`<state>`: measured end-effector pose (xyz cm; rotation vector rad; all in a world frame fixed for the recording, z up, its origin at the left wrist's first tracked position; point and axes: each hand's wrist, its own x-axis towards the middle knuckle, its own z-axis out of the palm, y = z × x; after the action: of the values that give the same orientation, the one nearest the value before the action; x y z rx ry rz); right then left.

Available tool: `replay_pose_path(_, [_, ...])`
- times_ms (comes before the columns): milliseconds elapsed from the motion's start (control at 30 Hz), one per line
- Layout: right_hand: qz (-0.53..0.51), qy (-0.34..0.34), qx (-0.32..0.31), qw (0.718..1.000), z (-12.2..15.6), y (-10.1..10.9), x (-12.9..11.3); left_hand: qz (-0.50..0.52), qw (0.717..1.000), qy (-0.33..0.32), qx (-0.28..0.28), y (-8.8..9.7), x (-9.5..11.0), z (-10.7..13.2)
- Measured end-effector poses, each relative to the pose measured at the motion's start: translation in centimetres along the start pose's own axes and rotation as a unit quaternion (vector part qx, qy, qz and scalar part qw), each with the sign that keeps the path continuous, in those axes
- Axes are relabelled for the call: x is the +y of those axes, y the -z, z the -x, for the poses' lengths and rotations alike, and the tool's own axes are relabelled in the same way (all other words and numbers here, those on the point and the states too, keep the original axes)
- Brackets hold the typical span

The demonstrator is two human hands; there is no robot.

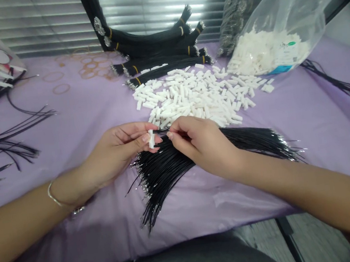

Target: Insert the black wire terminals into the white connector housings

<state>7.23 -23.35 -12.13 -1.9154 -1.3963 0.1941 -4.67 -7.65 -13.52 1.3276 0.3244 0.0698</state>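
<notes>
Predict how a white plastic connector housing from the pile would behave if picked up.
The white plastic connector housings probably feel light, lying loosely heaped. Their squared bar shape suggests sliding rather than rolling. The one pinched by the left hand looks rigid, showing no bend.

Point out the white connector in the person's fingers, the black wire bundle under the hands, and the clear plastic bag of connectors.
White connector (151, 139): head view, on its body.
Black wire bundle (164, 179): head view, on the middle of the wires.
Clear plastic bag (303, 4): head view, on its upper film.
</notes>
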Motion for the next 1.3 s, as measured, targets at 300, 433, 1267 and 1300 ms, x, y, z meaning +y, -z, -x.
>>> replay_pose_path(300, [0.029, -0.030, -0.022, 0.999, -0.1, -0.5, -0.1, -0.045, 0.999, -0.014, 0.010, 0.0, -0.2, -0.1])
replay_pose_path(433, [0.020, -0.037, -0.029, 0.999, 0.0, -0.4, -0.2, -0.055, 0.998, -0.012, 0.005, 0.0, -0.1, -0.1])
replay_pose_path(1267, [0.165, 0.242, 0.016, 0.956, 1.5, -0.2, -1.2, 0.031, 0.999, -0.002, 0.031, -0.2, -0.3, -0.5])
replay_pose_path(1300, [0.154, 0.255, -0.035, 0.954, 1.7, -0.5, -1.3, 0.039, 0.999, -0.002, 0.032, -0.2, -0.3, -0.5])
